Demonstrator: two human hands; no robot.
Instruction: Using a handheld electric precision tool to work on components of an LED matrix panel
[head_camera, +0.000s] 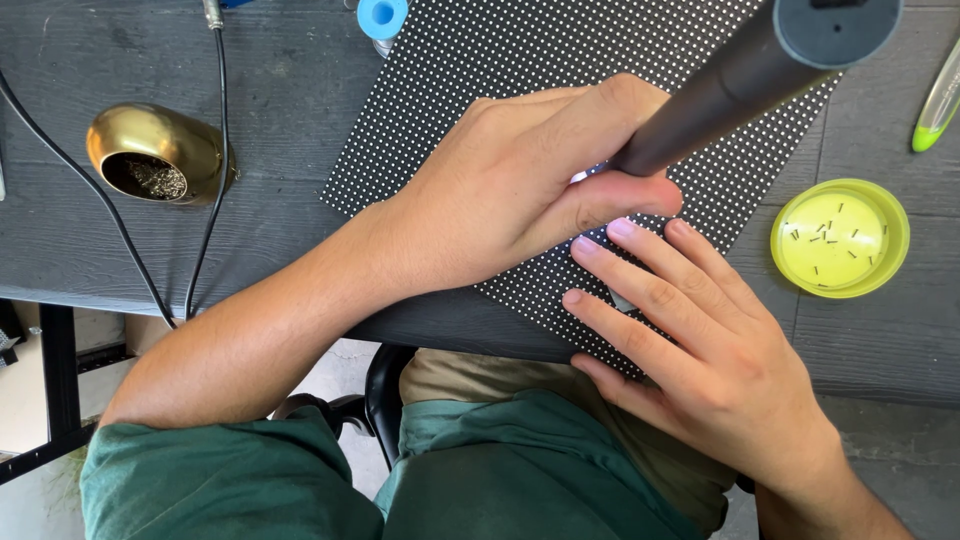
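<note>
Head view looks straight down on my two hands working over a black dotted panel (480, 60) that lies tilted on the dark table (280, 70), its near corner hanging a little past the table edge. My left hand (520, 180) is wrapped shut around the dark grey barrel of a handheld tool (740, 80), fingers and thumb closed around it low down, with its tip pressed down toward the panel; a small bright glow shows just where the tip meets my fingers. My right hand (690, 340) lies flat on the panel beside it, fingers spread and pressing down, holding nothing, steadying the sheet. A small grey piece peeks out under its fingers; I cannot tell what it is.

To my judgement I am mid-way through working one spot on the panel. The next move calls for a steady tip and a panel that does not slide.

Nearby sit a yellow dish (840, 238) of tiny dark pins, a brass tip-cleaner pot (155, 155), a black cable (215, 150) and a blue spool (382, 16).
</note>
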